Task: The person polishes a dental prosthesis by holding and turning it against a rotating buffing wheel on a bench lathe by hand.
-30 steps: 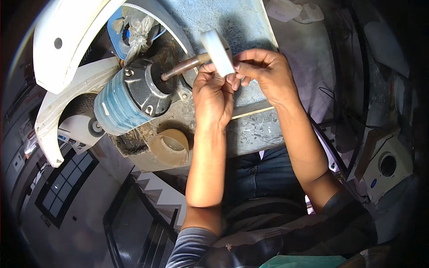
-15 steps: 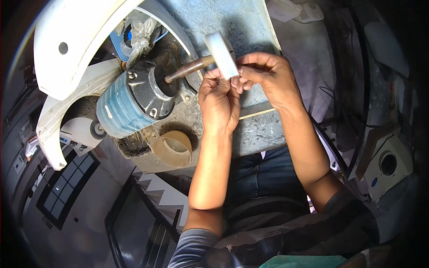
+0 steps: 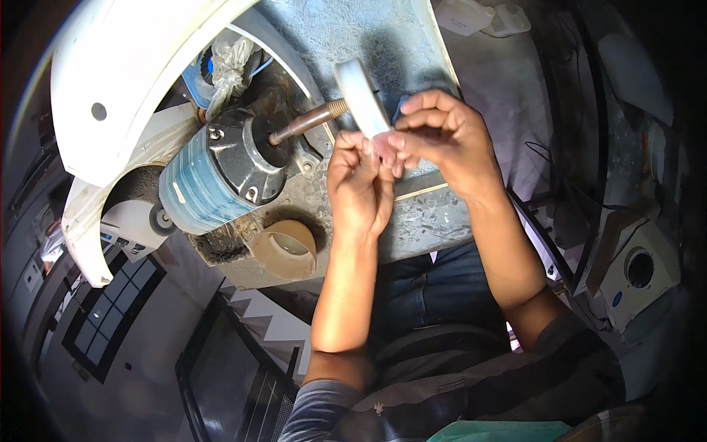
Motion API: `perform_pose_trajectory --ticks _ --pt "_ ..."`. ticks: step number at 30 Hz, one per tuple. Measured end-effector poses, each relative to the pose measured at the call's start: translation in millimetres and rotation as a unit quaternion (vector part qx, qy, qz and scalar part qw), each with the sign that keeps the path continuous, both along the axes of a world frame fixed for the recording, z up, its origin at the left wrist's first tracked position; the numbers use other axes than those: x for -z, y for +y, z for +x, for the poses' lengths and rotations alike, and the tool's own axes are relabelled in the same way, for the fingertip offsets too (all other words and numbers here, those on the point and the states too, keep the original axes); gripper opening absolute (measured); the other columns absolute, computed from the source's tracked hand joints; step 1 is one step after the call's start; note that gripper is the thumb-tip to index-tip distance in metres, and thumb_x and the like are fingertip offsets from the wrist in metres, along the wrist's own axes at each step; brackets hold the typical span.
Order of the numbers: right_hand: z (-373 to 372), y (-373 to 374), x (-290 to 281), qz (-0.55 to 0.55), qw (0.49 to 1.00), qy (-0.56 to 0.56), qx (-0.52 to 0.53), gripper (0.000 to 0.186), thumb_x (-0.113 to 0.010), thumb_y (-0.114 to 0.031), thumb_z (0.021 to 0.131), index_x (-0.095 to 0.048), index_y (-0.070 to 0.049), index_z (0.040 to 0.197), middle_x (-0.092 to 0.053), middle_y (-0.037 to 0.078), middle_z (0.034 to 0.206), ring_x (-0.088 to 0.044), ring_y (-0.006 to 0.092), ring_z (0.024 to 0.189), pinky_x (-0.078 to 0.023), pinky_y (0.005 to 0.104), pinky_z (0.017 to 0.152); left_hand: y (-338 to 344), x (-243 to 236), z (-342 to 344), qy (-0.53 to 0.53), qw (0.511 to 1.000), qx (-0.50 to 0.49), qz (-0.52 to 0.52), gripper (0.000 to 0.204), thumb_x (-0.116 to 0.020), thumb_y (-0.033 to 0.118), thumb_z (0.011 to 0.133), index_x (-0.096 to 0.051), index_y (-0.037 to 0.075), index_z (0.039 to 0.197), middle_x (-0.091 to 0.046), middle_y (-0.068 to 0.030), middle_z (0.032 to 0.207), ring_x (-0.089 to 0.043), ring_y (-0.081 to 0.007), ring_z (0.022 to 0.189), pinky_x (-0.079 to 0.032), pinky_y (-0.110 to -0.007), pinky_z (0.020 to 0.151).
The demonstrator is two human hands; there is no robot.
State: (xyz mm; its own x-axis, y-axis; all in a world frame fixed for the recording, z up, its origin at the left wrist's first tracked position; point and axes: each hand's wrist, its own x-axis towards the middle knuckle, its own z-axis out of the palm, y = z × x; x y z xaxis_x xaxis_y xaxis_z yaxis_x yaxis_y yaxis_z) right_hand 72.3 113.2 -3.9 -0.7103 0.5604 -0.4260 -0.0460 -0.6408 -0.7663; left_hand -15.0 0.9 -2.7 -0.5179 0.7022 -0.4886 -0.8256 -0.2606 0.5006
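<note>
My left hand [image 3: 357, 184] and my right hand [image 3: 453, 144] meet at the lower edge of a pale, narrow-rimmed wheel [image 3: 361, 96]. Fingers of both pinch a small pinkish piece [image 3: 383, 147] against or very close to the rim; its shape is mostly covered. The wheel sits on the threaded end of a brown shaft [image 3: 309, 121]. That shaft comes out of a blue motor [image 3: 202, 177] with a black end cap, to the left of my left hand. A bit of dark blue shows behind my right fingers, too hidden to name.
A large white curved guard [image 3: 132, 66] arches over the motor at the upper left. A tan bowl [image 3: 286, 250] stands on the dirty bench left of my left forearm. Behind the motor lies a crumpled clear plastic bag [image 3: 232, 62]. White jugs [image 3: 464, 15] stand at the far right.
My right hand's upper fingers have lifted and spread a little. Both hands have shifted slightly lower, and the pinkish piece shows more. The whole view has tilted slightly.
</note>
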Motion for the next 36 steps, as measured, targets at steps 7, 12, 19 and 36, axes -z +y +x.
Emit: perform_pose_trajectory --ticks 7,12,19,36 --pt "19 -9 -14 0.161 0.985 0.056 -0.034 0.028 -0.068 0.004 0.08 -0.052 0.001 0.103 -0.068 0.009 0.085 -0.065 0.0111 0.078 -0.052 0.0215 0.064 -28 -12 0 0.087 0.992 0.09 0.016 0.014 -0.05 0.005 0.094 -0.048 0.0 0.107 -0.061 -0.013 0.091 -0.059 -0.0179 0.074 -0.049 -0.03 0.065" --pt "16 -7 -7 0.182 0.982 0.045 -0.024 0.028 -0.068 0.005 0.08 -0.052 0.0 0.102 -0.068 0.01 0.084 -0.065 0.0115 0.079 -0.051 0.0215 0.065 -30 -11 0 0.123 0.987 0.101 -0.012 0.018 -0.05 0.006 0.095 -0.051 -0.001 0.112 -0.061 -0.0122 0.092 -0.058 -0.0166 0.075 -0.049 -0.03 0.066" --pt "12 -6 -3 0.153 0.988 0.02 -0.028 0.025 -0.069 0.003 0.08 -0.053 0.0 0.099 -0.068 0.008 0.086 -0.066 0.0121 0.081 -0.051 0.0224 0.069 -29 -7 -2 0.161 0.982 0.092 -0.019 0.022 -0.051 0.003 0.094 -0.053 -0.003 0.115 -0.061 -0.0122 0.091 -0.057 -0.0151 0.076 -0.049 -0.029 0.067" --pt "-5 -5 10 0.152 0.988 -0.007 0.02 0.025 -0.068 0.007 0.079 -0.056 0.001 0.1 -0.068 0.01 0.086 -0.064 0.0103 0.074 -0.051 0.0215 0.06 -11 -2 -8 0.154 0.985 0.041 -0.069 0.017 -0.052 0.01 0.095 -0.057 -0.005 0.1 -0.06 -0.0103 0.08 -0.056 -0.0169 0.07 -0.048 -0.029 0.063"
